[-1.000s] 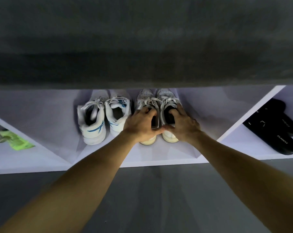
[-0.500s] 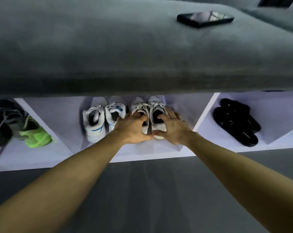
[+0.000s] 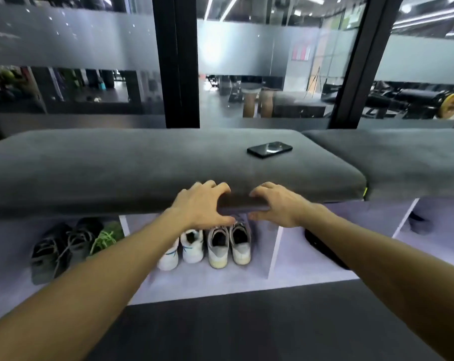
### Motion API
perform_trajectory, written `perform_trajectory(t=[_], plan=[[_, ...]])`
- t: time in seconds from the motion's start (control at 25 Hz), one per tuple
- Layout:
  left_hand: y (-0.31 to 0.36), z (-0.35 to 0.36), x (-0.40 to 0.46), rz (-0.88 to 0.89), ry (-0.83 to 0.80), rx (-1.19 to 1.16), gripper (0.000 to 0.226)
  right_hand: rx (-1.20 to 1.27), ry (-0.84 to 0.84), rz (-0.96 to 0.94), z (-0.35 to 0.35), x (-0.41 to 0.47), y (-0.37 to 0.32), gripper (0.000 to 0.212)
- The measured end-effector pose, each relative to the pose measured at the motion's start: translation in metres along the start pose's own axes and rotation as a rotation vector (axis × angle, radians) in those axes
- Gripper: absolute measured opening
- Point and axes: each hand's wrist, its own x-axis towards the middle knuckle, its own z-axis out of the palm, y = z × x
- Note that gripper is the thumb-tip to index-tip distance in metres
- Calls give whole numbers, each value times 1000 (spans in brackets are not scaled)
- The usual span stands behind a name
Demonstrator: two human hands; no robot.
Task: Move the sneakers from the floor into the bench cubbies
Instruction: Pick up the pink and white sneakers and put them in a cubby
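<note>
No brand name or writing can be read on any shoe here; the red panel behind the glass is too blurred to make out.

The grey sneakers (image 3: 229, 243) stand side by side in the middle cubby (image 3: 272, 246), heels toward the camera, toes pointing in. Their uppers are pale grey, the linings dark, the soles off-white and yellowed at the heel. Just to their left, in the same cubby, stand the white sneakers (image 3: 181, 250), which carry blue stripes on the side.

Both hands are in front of the cushion (image 3: 116, 173) edge, above the shoes, and hold nothing. The left hand (image 3: 202, 205) has its fingers curved and spread, thumb below; the right hand (image 3: 278, 204) is loosely curled in the same way. Whether the fingertips touch the cushion cannot be told.

A black phone (image 3: 269, 149) lies flat on the cushion, right of centre. The left cubby holds dark shoes (image 3: 61, 246) and a green shoe (image 3: 107, 237). A black slipper (image 3: 322, 250) shows in the next cubby right, partly behind the right forearm.
</note>
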Motion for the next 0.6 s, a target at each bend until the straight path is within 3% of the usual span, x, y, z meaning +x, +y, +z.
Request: perform_trajectory(t=[0.12,0.28,0.6], plan=[[4,-79,5,6,113,80,76,-68,170,-57,-71,-6,-8,68],[21,-190,27,22,279,113,73,-215,278,-81,-177,-2,-14,73],[70,-483,56,51,445,90,84,-239,490,-102,-488,-12,-73,76]])
